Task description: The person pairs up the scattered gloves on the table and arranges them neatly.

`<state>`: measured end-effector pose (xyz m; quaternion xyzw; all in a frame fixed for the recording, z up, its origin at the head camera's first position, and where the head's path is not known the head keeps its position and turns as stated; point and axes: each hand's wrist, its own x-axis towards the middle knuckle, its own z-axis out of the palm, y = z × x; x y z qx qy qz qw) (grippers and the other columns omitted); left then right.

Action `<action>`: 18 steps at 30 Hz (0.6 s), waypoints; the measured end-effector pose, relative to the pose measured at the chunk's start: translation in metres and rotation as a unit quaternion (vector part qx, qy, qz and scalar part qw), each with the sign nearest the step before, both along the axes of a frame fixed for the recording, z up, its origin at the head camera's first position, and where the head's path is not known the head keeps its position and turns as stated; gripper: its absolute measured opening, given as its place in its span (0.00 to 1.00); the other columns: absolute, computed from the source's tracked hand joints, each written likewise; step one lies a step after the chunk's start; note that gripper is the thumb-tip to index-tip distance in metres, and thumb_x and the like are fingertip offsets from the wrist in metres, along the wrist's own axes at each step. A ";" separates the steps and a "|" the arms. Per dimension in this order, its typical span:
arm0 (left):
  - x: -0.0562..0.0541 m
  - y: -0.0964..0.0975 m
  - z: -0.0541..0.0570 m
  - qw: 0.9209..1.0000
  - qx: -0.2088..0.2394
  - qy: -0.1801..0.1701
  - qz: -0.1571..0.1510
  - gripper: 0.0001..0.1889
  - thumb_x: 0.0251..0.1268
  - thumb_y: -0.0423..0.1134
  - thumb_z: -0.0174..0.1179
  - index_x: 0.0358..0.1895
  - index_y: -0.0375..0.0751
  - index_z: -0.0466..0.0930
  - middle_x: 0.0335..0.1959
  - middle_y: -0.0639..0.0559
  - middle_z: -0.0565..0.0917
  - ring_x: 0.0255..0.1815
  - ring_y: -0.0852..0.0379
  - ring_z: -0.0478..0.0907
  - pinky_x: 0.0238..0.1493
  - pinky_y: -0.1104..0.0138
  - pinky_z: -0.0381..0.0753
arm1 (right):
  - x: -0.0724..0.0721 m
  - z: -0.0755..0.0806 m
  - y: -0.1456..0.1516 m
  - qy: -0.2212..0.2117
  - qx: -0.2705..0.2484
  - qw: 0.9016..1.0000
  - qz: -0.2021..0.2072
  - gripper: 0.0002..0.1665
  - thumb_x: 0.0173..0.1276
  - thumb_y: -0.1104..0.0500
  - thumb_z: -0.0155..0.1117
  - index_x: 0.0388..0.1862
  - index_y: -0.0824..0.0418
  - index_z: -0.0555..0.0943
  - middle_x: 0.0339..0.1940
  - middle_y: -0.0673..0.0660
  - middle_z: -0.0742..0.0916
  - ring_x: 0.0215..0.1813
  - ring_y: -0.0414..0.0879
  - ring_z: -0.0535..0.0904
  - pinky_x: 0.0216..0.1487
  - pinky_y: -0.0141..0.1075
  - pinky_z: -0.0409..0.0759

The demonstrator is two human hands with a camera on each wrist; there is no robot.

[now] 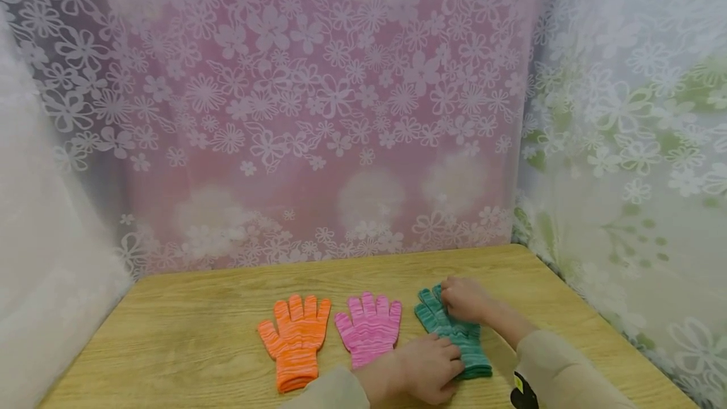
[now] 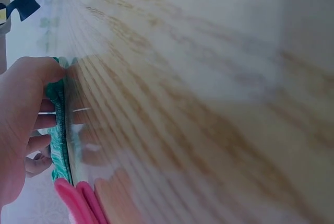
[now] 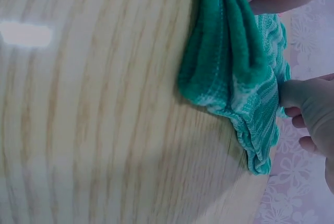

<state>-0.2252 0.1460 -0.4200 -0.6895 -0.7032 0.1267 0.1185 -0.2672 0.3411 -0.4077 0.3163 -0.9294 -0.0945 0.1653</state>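
Three knitted gloves lie on the wooden table: an orange glove [image 1: 296, 336], a pink glove [image 1: 372, 328] and a green glove [image 1: 467, 339] at the right. My left hand [image 1: 428, 368] rests on the green glove near its cuff, fingers spread across the knit; in the left wrist view its thumb [image 2: 49, 70] touches the cuff end. Up at the glove's finger end, my right hand [image 1: 467, 299] pinches the fabric with curled fingers. The green cuff [image 3: 219, 72] shows folded layers in the right wrist view. My left forearm covers part of the pink cuff.
The wood-grain table [image 1: 187, 333] has a flowered pink curtain [image 1: 318, 112] behind it. Pale sheets hang at both sides, the right sheet [image 1: 630, 163] with green leaf prints. A dark wrist device [image 1: 524, 393] sits at my right sleeve.
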 end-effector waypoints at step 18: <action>0.000 0.001 0.001 1.000 -0.008 -0.009 0.008 0.15 0.66 0.55 0.50 0.50 0.55 0.76 0.44 0.63 0.72 0.45 0.67 0.68 0.48 0.74 0.67 | 0.003 0.006 0.005 -0.087 -0.045 0.995 -0.017 0.18 0.57 0.68 0.61 0.13 0.51 0.73 0.18 0.43 0.66 0.21 0.37 0.56 0.24 0.31 0.54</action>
